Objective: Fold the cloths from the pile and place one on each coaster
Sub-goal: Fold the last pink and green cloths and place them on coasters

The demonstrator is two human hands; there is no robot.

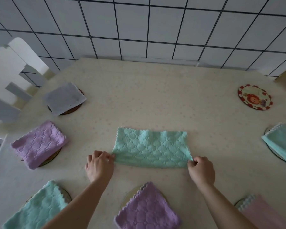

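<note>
- The green cloth (151, 147) lay folded once into a long band at the middle of the table (155, 96), its near edge lifted slightly between the two hands.
- The left hand (99, 164) pinched the near left corner, and the right hand (201, 171) pinched the near right corner; the fingers of both were curled on the fabric.
- If the two pinches pulled unevenly, the layers could slide apart and the next fold would likely come out skewed, with scalloped edges showing.
- A loose pinch on the soft, plush fabric might drop one layer, so the band would open again.
- Only the bare coaster (255, 99), far right and well apart from the cloth, showed no cloth; carrying the folded piece that far risked it sagging open.
- Six folded cloths sat on their coasters around the edge: the grey cloth (64, 98) and purple cloth (39, 144) at left, others near the person.
- The forearms crossed close over the near purple cloth (148, 210), so a careless drag back might have nudged it off its coaster.
</note>
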